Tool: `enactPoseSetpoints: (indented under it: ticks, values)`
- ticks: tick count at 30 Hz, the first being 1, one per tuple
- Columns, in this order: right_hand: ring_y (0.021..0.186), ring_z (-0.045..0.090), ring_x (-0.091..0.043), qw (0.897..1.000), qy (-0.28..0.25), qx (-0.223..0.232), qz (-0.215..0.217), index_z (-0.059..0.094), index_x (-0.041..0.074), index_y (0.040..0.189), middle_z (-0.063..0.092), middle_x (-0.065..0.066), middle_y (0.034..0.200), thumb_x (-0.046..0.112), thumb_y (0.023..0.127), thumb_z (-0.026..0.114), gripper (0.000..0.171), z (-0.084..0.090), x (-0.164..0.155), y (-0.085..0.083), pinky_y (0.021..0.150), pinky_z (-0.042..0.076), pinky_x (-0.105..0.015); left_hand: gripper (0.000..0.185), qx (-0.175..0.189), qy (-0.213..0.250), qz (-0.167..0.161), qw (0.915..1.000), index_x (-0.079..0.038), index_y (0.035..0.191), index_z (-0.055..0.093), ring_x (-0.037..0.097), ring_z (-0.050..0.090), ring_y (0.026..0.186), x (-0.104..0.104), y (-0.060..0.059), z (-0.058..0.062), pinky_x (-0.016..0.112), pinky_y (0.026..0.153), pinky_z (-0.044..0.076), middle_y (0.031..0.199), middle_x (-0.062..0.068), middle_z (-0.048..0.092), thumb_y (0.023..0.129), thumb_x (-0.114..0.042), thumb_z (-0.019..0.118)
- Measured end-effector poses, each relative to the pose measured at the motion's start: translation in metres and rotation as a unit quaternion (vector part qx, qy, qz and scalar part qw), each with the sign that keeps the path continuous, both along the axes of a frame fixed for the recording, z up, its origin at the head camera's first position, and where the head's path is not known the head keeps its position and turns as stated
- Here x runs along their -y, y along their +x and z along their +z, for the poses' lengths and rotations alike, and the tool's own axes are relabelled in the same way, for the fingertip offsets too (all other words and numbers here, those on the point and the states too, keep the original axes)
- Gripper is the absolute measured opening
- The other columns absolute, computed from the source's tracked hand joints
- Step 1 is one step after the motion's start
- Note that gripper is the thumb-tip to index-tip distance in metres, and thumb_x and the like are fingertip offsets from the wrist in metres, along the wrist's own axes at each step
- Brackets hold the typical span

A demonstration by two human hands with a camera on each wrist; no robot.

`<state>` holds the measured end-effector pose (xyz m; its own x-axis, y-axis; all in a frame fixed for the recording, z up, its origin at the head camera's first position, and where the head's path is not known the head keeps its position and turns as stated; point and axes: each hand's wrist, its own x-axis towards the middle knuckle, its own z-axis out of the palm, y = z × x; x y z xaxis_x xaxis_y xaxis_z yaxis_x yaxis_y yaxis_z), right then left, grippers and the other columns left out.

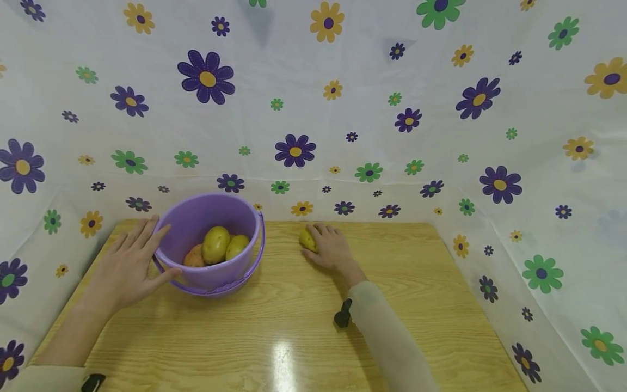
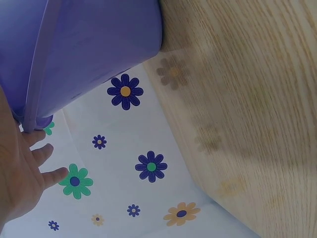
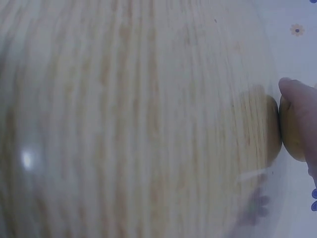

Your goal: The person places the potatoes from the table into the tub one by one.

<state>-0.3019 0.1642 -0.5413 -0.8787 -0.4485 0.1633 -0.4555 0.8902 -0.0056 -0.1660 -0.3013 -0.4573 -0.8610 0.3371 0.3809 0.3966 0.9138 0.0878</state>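
At the left, a purple bucket (image 1: pixel 210 279) stands upright on the table with its handle hanging down along the near side. Inside it lie a large yellow potato (image 1: pixel 216 246), a second yellow one (image 1: pixel 238 246) and a browner one (image 1: pixel 194 256). My left hand (image 1: pixel 124 272) rests against the bucket's left rim, its fingers spread and fairly straight. In the left wrist view those fingers (image 2: pixel 42 154) show beside the bucket wall (image 2: pixel 104 44). Toward the table's back edge, my right hand (image 1: pixel 334 251) grips a yellow potato (image 1: pixel 307 239) on the tabletop, partly covering it.
The wood-grain table (image 1: pixel 235 337) is glossy and reflects light. A white cloth with printed flowers (image 1: pixel 264 125) rises behind the table and along both sides. Dark straps (image 1: pixel 344 314) show at my cuffs.
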Motion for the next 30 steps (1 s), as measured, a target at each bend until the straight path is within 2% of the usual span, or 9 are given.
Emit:
enactPoseSetpoints:
  ticks: [8, 25, 30]
  values:
    - [0.137, 0.058, -0.033, 1.000, 0.015, 0.001, 0.003, 0.040, 0.020, 0.158, 0.054, -0.010, 0.153, 0.056, 0.101, 0.060, 0.070, 0.0014, 0.0000, -0.0005, 0.118, 0.049, -0.053, 0.099, 0.002, 0.003, 0.001, 1.0000, -0.009, 0.165, 0.033, 0.040, 0.021, 0.165, -0.0013, 0.0003, -0.0002, 0.069, 0.124, 0.029, 0.177, 0.021, 0.020, 0.092, -0.065, 0.067]
    - [0.131, 0.060, -0.031, 1.000, 0.005, -0.002, 0.008, 0.045, 0.020, 0.153, 0.058, -0.009, 0.145, 0.053, 0.097, 0.065, 0.067, 0.0048, 0.0022, 0.0059, 0.114, 0.052, -0.051, 0.098, 0.001, 0.002, -0.002, 1.0000, -0.008, 0.167, 0.030, 0.037, 0.014, 0.167, -0.0009, 0.0005, 0.0000, 0.066, 0.131, 0.021, 0.178, 0.017, 0.013, 0.094, -0.063, 0.066]
    - [0.130, 0.060, -0.032, 1.000, 0.004, -0.009, 0.014, 0.048, 0.020, 0.151, 0.058, -0.009, 0.144, 0.052, 0.097, 0.066, 0.065, 0.0067, 0.0030, 0.0086, 0.113, 0.053, -0.050, 0.099, 0.004, 0.003, 0.001, 1.0000, -0.008, 0.166, 0.032, 0.038, 0.016, 0.166, -0.0009, 0.0006, 0.0011, 0.069, 0.126, 0.027, 0.178, 0.018, 0.015, 0.092, -0.064, 0.067]
